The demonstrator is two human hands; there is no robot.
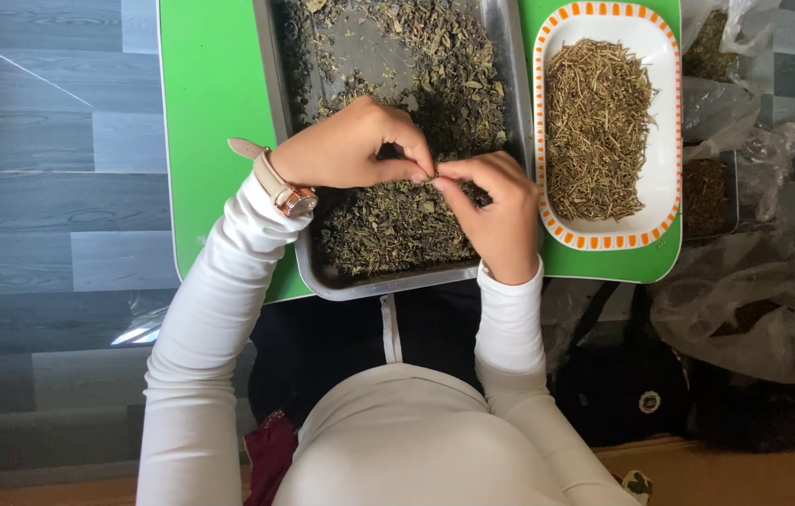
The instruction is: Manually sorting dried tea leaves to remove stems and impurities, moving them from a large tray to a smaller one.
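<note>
Green tabletop (215, 112) carries metal tray (521, 103) at centre, close before sitter, so both hands work over it. Tray holds dried leaves (397, 225), loose, stems mixed in. Left hand (346, 150), watch (280, 183) on wrist, pinches small sprig (435, 175); right hand (496, 211) pinches same sprig from other side, fingertips meeting above leaf pile, so crumbs fall back into tray. White dish (665, 131), orange-edged, just right of tray, holds bare stems (599, 122) within right hand's reach. Plastic bags (744, 309) of herb on floor, far right.

Both hands' fingers (421, 167) pinched together over herb-filled metal tray (514, 84)
</note>
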